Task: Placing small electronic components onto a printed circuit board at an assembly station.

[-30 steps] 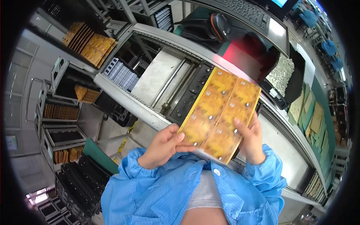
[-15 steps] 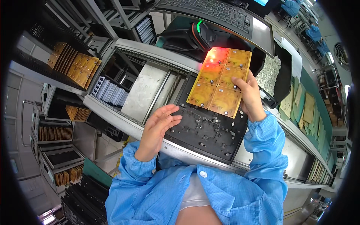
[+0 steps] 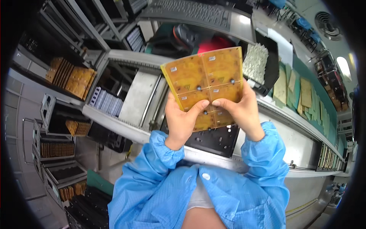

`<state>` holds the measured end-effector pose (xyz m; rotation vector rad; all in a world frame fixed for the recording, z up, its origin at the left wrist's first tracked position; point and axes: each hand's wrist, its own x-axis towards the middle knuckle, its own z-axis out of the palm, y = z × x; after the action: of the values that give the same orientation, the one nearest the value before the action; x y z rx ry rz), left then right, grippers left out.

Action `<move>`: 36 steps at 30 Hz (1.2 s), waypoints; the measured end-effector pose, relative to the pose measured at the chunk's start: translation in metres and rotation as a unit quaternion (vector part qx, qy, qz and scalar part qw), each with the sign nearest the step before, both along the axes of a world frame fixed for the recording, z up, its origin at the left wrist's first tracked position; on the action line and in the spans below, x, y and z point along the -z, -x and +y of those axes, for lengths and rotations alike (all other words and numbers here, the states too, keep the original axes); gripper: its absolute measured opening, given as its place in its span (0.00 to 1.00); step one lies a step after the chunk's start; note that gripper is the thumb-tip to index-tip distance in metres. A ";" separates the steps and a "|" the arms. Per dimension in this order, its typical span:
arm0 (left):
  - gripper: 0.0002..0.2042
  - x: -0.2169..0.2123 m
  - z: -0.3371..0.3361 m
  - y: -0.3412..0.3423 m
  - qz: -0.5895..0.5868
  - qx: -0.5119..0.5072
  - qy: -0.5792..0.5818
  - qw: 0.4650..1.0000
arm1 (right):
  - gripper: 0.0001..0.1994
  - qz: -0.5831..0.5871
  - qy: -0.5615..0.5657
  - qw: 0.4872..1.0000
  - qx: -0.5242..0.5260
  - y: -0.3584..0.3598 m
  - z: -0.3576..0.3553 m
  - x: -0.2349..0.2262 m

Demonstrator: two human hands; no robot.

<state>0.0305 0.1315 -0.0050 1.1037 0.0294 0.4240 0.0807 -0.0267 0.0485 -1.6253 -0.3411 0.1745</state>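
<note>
An amber circuit board panel [image 3: 190,76], divided into several squares with small dark round parts and white labels, is held up in front of me. My left hand [image 3: 182,119] grips its left edge, the thumb pressed on the face near the middle. On the other side my right hand [image 3: 244,108] grips the right edge, its thumb tip close to the left one. The fingers of both hands are hidden behind the panel. Below it lies a black fixture tray [image 3: 215,145] with small metal parts, mostly covered by the panel. A black barcode scanner [image 3: 184,35] stands beyond the panel.
A keyboard [image 3: 190,13] lies at the back. Black bin [image 3: 272,57] holds white pieces [image 3: 256,63] to the right. At the left, racks hold upright amber boards [image 3: 61,70]. Metal conveyor rails [image 3: 289,118] run across. Greenish boards [image 3: 305,91] lie on the far right bench.
My left hand has gone from open beside the panel to holding its left edge. The panel has come closer and is tilted up, and the red scanner light has left its face.
</note>
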 end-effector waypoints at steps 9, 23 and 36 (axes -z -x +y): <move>0.24 -0.009 -0.010 0.003 -0.090 -0.099 0.003 0.991 | 0.24 -0.105 -0.039 0.992 0.061 0.008 0.018 -0.006; 0.25 -0.018 -0.008 -0.002 -0.112 -0.148 -0.003 0.983 | 0.27 -0.111 -0.033 0.991 0.062 0.005 0.028 -0.012; 0.26 -0.021 -0.003 -0.005 -0.122 -0.163 0.012 0.979 | 0.26 -0.141 -0.035 0.987 0.067 0.002 0.037 -0.011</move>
<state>0.0359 0.1288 0.0160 1.0188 -0.0004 0.8491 0.0790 0.0104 0.0596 -1.5983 -0.4458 -0.1703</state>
